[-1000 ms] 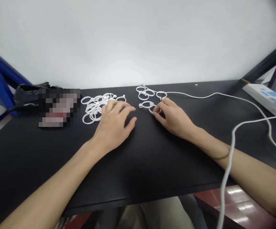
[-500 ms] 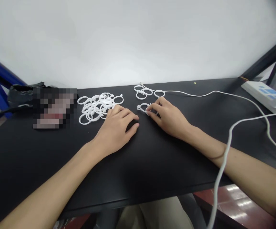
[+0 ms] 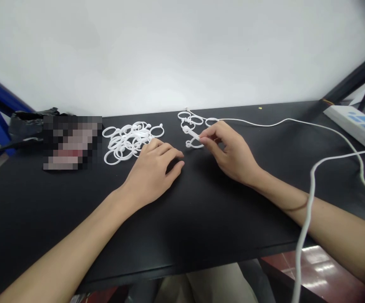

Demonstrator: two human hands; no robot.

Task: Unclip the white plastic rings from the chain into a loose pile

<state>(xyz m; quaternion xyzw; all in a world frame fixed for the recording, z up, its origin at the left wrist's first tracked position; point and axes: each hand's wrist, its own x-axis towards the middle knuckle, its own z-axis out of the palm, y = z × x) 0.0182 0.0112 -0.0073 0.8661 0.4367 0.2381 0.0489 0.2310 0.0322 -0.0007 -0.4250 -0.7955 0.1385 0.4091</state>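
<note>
Between thumb and forefinger my right hand (image 3: 233, 151) pinches a white curtain ring (image 3: 192, 134), tilted and raised off the table with its small eyelet pointing left. Under it another white ring (image 3: 196, 146) lies partly hidden. A few more white rings (image 3: 184, 115) lie just behind, one of them partly covered by my right hand. My left hand (image 3: 152, 174) rests palm down, fingers spread, touching or very near the right edge of a pile of white curtain rings (image 3: 122, 145). It holds nothing that I can see.
A white cable (image 3: 264, 125) runs along the back, and a thicker stretch loops over my right forearm. A white box with blue markings (image 3: 353, 120) stands at the right. Black plastic (image 3: 30, 124) and a blurred-out item lie at the left. A wall closes off the back.
My right hand has lifted a ring off the table and tilted it, uncovering its flat side. My left hand has stayed in place.
</note>
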